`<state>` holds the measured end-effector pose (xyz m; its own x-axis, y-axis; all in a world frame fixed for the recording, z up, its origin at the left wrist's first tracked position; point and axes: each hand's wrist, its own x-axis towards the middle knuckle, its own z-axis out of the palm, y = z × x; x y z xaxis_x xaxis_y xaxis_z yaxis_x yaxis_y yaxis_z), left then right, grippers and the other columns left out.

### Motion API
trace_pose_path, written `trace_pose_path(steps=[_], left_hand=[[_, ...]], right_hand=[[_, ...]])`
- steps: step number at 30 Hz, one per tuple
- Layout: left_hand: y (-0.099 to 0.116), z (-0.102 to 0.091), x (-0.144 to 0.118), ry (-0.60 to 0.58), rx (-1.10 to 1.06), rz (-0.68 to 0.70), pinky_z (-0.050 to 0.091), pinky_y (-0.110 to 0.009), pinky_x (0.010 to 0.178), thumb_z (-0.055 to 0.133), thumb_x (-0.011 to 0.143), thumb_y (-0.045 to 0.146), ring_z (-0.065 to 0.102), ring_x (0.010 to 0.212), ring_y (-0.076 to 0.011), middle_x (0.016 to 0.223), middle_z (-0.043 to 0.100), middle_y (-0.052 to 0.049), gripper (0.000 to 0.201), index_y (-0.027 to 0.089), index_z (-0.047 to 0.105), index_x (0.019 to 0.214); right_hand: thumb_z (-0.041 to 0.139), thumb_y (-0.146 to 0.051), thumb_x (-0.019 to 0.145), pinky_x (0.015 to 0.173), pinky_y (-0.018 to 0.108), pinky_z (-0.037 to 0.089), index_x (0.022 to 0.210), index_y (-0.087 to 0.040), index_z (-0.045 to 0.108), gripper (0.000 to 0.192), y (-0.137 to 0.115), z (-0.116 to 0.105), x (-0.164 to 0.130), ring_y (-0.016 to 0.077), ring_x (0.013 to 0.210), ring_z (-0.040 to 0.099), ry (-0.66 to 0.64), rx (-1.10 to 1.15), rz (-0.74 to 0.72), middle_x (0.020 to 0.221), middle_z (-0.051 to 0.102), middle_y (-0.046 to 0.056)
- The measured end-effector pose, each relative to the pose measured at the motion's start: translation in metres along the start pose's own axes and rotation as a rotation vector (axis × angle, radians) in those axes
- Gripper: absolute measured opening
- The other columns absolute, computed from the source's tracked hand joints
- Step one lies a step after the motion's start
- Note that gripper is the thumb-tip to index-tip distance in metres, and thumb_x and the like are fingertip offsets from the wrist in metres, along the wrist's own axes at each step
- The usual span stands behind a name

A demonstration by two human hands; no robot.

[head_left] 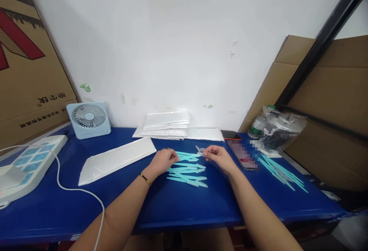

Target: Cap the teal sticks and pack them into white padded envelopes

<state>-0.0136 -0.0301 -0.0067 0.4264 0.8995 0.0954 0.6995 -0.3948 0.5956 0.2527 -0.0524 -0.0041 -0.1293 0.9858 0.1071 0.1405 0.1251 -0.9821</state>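
Note:
Several thin teal eyebrow razors [186, 170] with pale blade ends lie in loose rows on the blue table, between my two hands. My left hand [164, 162] has its fingertips pinched at the handle ends of the uppermost razors. On the other side, my right hand [217, 156] pinches the pale blade end of a razor, with thumb and forefinger together. A second pale tip sticks up beside those fingers. How many razors each hand grips is hidden by the fingers.
A white padded envelope [117, 159] lies left of my hands; more envelopes [165, 124] are stacked by the wall. A phone [241, 153] and more razors [283, 172] lie right. A fan [89, 120], power strip [34, 161] with white cable [83, 192], and bagged item [280, 130] stand around.

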Motion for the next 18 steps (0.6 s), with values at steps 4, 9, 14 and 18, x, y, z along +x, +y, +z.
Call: trace_pose_path(steps=[4,9,14,18], left_hand=[[-0.001,0.0,0.0,0.001,-0.007,-0.004,0.033,-0.024,0.056,0.051,0.079,0.04,0.055,0.064,-0.0154,0.068,0.062,-0.001,0.024,0.019,0.062,0.075],[0.001,0.002,-0.001,-0.009,-0.017,0.016,0.033,-0.024,0.056,0.052,0.079,0.04,0.055,0.063,-0.0146,0.068,0.062,0.0,0.024,0.019,0.063,0.076],[0.007,0.004,-0.004,-0.069,0.031,0.053,0.035,-0.024,0.061,0.055,0.077,0.038,0.055,0.065,-0.0142,0.069,0.064,0.0,0.02,0.02,0.064,0.072],[0.007,0.003,-0.003,0.038,0.165,0.098,0.035,-0.027,0.071,0.056,0.079,0.036,0.056,0.083,-0.0179,0.084,0.066,0.0,0.016,0.023,0.066,0.08]], right_hand=[[0.073,-0.038,0.066,0.056,0.024,0.04,0.074,-0.015,0.065,0.026,0.0,-0.003,0.0,0.0103,0.056,0.051,0.035,0.001,-0.004,0.061,0.061,0.0],[0.073,-0.039,0.066,0.057,0.025,0.041,0.075,-0.015,0.066,0.027,0.0,0.009,-0.001,0.0109,0.057,0.053,-0.065,0.003,0.002,0.065,0.062,0.001],[0.068,-0.042,0.07,0.057,0.026,0.04,0.076,-0.015,0.067,0.027,0.005,0.007,-0.001,0.0128,0.057,0.053,-0.199,-0.159,0.02,0.063,0.062,0.002],[0.06,-0.042,0.076,0.061,0.027,0.04,0.079,-0.019,0.069,0.025,0.006,0.001,0.015,0.015,0.064,0.054,0.066,-0.639,-0.106,0.073,0.063,0.003]])
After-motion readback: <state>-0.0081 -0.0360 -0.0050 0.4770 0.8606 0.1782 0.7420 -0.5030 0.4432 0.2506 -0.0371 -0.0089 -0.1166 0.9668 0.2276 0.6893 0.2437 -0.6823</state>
